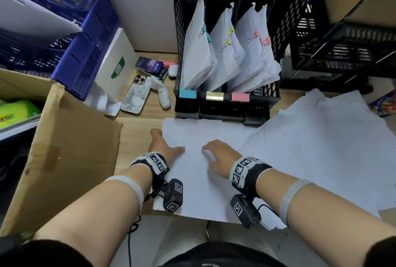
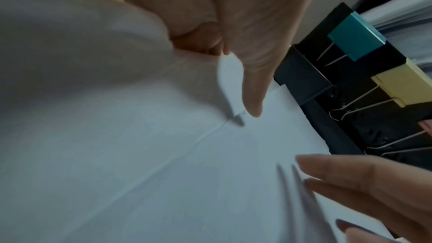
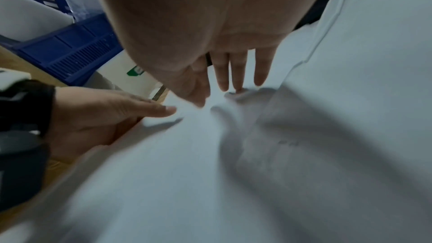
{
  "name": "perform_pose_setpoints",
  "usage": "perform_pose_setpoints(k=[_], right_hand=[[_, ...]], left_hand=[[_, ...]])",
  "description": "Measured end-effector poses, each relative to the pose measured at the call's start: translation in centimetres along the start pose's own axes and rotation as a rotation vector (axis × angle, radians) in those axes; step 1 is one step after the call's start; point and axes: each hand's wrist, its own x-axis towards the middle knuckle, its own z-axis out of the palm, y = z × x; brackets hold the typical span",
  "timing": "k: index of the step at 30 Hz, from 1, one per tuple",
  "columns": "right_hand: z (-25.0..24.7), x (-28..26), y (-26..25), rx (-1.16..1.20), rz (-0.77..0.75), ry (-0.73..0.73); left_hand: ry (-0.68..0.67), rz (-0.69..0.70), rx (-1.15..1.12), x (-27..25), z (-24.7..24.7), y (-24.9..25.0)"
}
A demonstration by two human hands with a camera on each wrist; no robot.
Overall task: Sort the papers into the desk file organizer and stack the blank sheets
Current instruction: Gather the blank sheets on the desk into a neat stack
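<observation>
A stack of blank white sheets (image 1: 199,183) lies on the desk in front of the black file organizer (image 1: 286,31). Its three slots carry blue (image 1: 188,94), yellow (image 1: 214,95) and pink (image 1: 240,97) clips and hold clipped papers. My left hand (image 1: 166,145) is at the stack's left edge. Its thumb (image 2: 252,84) lies on top and its fingers sit under the sheet, pinching it. My right hand (image 1: 216,155) lies flat on the top sheet. Its straight fingers (image 3: 236,73) press the paper into a small wrinkle.
More loose white sheets (image 1: 325,148) spread over the desk's right side. A cardboard box (image 1: 70,144) stands close at the left, with a blue crate (image 1: 85,52) and white box (image 1: 116,63) behind. A phone (image 1: 136,95) and small gadgets lie left of the organizer. Black crates (image 1: 342,41) stand at the right.
</observation>
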Motion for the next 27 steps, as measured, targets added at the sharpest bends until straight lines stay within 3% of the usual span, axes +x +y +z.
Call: perform_pose_setpoints(k=[3,6,10,15,19,23,27], right_hand=[[-1.5,-0.9,2.2,-0.221,0.082,0.096],[-3.0,-1.6,4.3,-0.487,0.18,0.017],[-4.3,-1.9,5.6,-0.612,0.224,-0.071],[-4.0,-1.5,4.1,-0.525,0.155,-0.105],[-2.6,-0.5,0.7,-0.453,-0.067,0.069],[-0.7,0.7,-2.7,-0.248,-0.227,0.037],[-0.4,-0.2,-2.4,-0.145,-0.284,0.205]], left_hand=[[-0.021,0.018,0.003,-0.3,0.7,0.5],[-0.086,0.101,0.093,-0.4,1.4,0.9],[-0.164,0.11,0.096,-0.4,1.5,1.2],[-0.223,0.056,0.085,0.0,1.3,1.4],[-0.286,0.028,0.063,0.5,1.3,1.6],[-0.351,-0.093,-0.105,0.9,1.2,2.4],[-0.408,0.009,-0.015,0.9,0.7,2.1]])
